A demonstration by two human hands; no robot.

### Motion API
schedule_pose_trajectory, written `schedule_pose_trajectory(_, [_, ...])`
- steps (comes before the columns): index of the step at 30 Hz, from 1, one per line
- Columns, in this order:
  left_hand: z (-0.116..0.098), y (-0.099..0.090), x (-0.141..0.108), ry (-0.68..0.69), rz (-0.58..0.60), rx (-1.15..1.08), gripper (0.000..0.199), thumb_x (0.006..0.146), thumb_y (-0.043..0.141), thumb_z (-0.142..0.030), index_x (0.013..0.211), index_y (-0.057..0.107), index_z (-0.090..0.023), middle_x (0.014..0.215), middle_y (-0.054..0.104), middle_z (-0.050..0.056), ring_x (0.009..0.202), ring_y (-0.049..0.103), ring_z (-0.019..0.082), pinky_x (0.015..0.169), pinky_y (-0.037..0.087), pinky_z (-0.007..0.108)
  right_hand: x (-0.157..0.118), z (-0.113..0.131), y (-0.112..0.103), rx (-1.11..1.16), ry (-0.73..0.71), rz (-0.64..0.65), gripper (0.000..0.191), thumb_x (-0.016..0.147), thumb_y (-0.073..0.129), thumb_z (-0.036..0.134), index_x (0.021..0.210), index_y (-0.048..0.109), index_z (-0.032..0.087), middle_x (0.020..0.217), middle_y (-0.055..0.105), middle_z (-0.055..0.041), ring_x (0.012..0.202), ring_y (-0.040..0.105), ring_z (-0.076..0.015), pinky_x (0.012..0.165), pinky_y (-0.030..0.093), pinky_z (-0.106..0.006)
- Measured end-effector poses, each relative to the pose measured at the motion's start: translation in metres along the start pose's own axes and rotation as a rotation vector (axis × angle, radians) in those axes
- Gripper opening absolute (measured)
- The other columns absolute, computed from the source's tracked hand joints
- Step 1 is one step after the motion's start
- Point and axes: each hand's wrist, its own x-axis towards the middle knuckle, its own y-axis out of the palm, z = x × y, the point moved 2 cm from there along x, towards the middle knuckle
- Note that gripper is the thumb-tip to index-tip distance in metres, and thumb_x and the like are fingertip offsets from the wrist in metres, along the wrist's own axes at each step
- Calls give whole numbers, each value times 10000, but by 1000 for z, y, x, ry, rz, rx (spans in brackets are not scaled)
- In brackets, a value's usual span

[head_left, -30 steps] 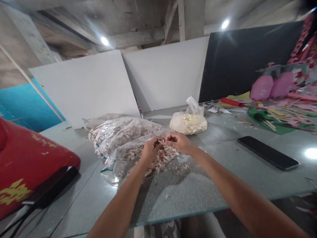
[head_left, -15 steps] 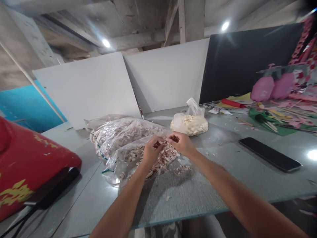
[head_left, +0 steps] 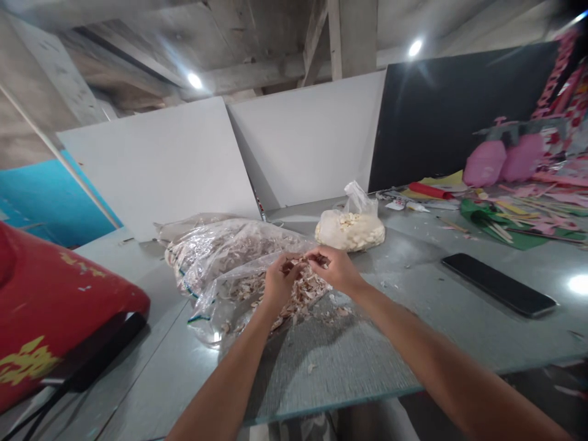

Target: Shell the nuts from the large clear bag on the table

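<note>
My left hand (head_left: 281, 278) and my right hand (head_left: 334, 266) meet above a spill of thin, curled brownish peelings (head_left: 307, 291). The fingers of both are pinched together, tip to tip, around something too small to make out. Behind and left of them lies a large clear plastic bag (head_left: 220, 248) full of the same kind of flakes, its open mouth toward my hands. Just beyond my right hand sits a smaller clear bag (head_left: 351, 231) with pale cream pieces inside.
On the grey table (head_left: 349, 361), a black phone (head_left: 498, 285) lies right. Craft scraps (head_left: 528, 214) and pink spray bottles (head_left: 487, 164) crowd the far right. A red object (head_left: 64, 306) with a black device (head_left: 108, 352) stands left. White boards (head_left: 312, 141) lean behind.
My hands stay pinched over the peelings, with only small shifts of the fingers. The whole view has slid very slightly; the bags and phone lie as before.
</note>
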Motion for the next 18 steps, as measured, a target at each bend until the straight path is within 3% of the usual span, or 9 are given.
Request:
schedule_pose_trajectory(10, [3,0,1,-40,30,-53,254,724,622,-355,879,599,-155,599,571,-20,515,540,99,524,430,211,2,0,-6,-47,-44,61,93,797,550,259,801,598,180,740,583,-8,657,525,-114,616,395,-214])
schedule_pose_trajectory(18, [0,2,2,-51,42,-71,240,714,623,-352,842,586,-152,575,558,-28,491,532,94,506,425,207,1,-2,-5,-43,-82,61,106,811,538,255,868,602,193,795,593,-12,701,532,-121,638,392,-216])
